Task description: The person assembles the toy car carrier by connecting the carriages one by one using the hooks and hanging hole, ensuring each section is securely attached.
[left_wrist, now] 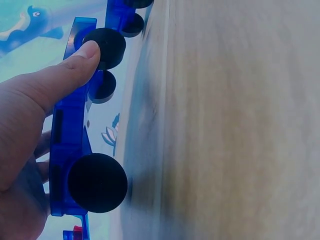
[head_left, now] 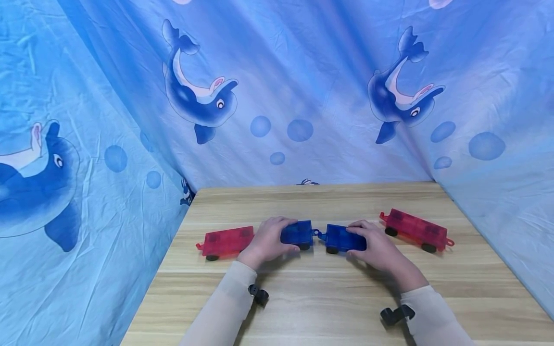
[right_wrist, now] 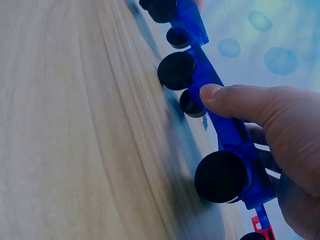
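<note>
Two blue toy wagons with black wheels stand end to end at the middle of the wooden table. My left hand grips the left blue wagon from above, thumb along its near side. My right hand grips the right blue wagon the same way. Their coupling ends meet between my hands; I cannot tell whether they are hooked. A red wagon stands just left of my left hand, and another red wagon lies apart at the right.
Blue cloth printed with dolphins hangs behind the table and down both sides. The table's left edge drops off close to the left red wagon. Bare wood lies behind the wagons.
</note>
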`<state>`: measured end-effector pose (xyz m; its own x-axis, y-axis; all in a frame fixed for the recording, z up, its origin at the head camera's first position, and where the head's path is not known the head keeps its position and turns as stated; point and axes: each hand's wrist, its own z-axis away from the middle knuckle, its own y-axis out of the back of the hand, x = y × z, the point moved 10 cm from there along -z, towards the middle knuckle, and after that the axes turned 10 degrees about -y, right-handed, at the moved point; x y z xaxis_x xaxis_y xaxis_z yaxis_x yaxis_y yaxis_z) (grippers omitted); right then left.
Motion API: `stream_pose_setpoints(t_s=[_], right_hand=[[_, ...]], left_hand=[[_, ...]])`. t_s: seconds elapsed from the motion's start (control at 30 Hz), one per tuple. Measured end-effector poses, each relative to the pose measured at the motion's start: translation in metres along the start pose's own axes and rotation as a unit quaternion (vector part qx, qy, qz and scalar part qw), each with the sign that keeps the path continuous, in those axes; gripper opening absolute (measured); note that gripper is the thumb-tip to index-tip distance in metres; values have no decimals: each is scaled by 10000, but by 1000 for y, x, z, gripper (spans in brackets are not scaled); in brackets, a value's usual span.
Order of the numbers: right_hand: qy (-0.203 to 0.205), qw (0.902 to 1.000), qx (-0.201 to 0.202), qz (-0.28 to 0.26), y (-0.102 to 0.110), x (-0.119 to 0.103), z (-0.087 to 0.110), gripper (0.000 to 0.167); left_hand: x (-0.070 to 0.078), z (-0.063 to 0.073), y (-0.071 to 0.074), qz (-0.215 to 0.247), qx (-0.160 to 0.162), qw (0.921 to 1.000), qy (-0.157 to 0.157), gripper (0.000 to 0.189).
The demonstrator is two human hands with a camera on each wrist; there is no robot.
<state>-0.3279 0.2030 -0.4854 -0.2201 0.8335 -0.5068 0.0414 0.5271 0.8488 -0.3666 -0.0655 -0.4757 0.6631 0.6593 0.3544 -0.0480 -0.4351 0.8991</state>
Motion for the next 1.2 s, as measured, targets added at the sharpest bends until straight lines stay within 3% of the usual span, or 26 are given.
stream_pose_setpoints(t_s=[0.3, 1.2], right_hand=[[-102, 9999, -100, -13, -3, -2, 0, 66], [153, 9998, -29, -152, -3, -11, 1, 66]], left_hand=[[1, 0, 0, -13, -6, 10000, -22, 83], [-1, -2, -5, -50, -105, 9999, -6, 84]])
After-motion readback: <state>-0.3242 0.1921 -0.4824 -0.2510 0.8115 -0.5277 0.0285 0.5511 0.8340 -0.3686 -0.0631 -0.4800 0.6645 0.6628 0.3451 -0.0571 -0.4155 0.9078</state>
